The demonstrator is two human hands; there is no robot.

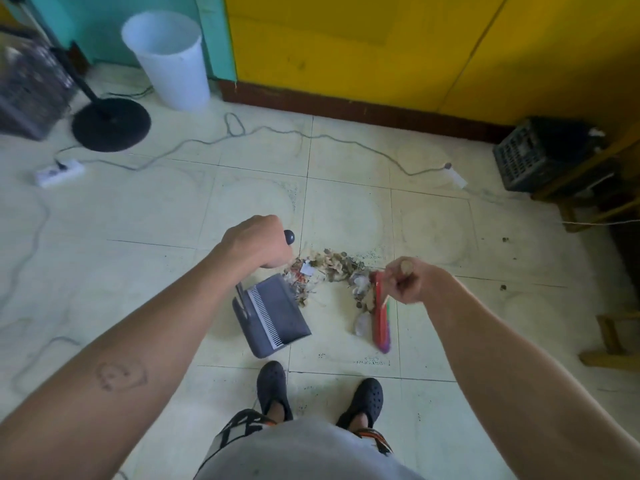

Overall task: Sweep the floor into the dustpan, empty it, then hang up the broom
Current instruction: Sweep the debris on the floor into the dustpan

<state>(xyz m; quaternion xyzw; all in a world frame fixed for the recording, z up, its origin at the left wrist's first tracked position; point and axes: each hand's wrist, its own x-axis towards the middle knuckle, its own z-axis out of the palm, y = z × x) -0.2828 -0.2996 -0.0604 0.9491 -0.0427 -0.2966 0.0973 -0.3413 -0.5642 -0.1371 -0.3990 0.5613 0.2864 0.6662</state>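
Observation:
A grey dustpan (277, 315) with a white comb strip rests on the tiled floor in front of my feet, its mouth facing right. My left hand (258, 245) is shut on the top of its upright handle, whose black knob sticks out. My right hand (414, 280) grips the top of the broom handle. The broom head (381, 317), with red, green and purple bristles, touches the floor right of the dustpan. A pile of dry leaves, paper scraps and dust (329, 271) lies between dustpan and broom, curving from the pan's upper corner to the bristles.
A white bin (169, 60) stands at the back left by the teal wall. A black fan base (110, 123), a power strip (59, 173) and a grey cable (311, 135) cross the floor. A black crate (540, 155) and wooden furniture (609, 202) are at right.

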